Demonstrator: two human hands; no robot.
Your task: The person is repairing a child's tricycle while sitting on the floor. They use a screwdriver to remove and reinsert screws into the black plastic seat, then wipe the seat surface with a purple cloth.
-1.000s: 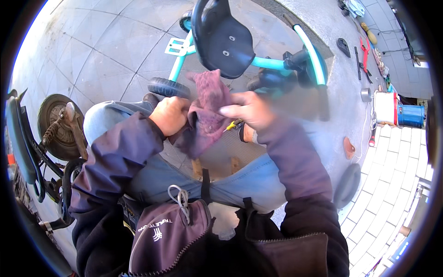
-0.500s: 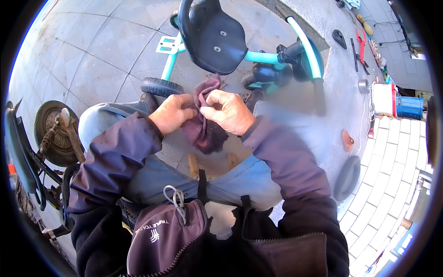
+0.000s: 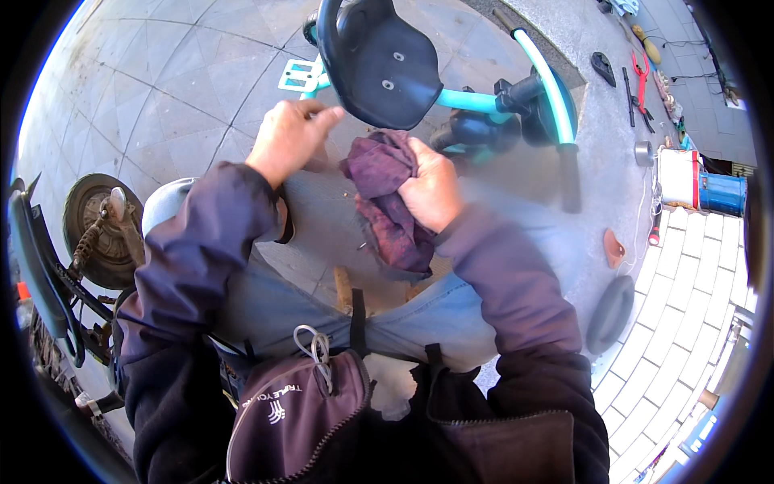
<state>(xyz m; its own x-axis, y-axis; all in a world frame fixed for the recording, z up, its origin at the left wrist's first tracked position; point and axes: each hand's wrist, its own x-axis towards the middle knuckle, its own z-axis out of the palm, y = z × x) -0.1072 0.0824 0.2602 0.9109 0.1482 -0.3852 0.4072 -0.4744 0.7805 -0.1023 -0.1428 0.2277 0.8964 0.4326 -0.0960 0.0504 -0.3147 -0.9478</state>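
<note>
My right hand [image 3: 431,181] grips a crumpled purple rag [image 3: 387,165], whose lower folds hang between my knees. My left hand [image 3: 290,137] is off the rag, up and to its left near the seat, with fingers loosely bent and apart from the cloth. Just beyond both hands stands a teal child's ride-on frame [image 3: 466,101] with a black bucket seat [image 3: 379,56], teal handlebar [image 3: 548,81] and a perforated teal plate [image 3: 297,74]. Its lower parts are partly hidden behind my hands and blurred.
A dark vehicle with a wheel [image 3: 93,250] stands at the left. On the right lie red long-handled pliers [image 3: 641,81], a tape roll [image 3: 643,153], a blue bucket [image 3: 720,192], a brown leather piece [image 3: 614,248] and a grey pad [image 3: 609,315], beside white tiles [image 3: 669,315].
My left hand has let go of the rag and moved up and left toward the seat. My right hand has shifted right, holding the rag alone, now more bunched.
</note>
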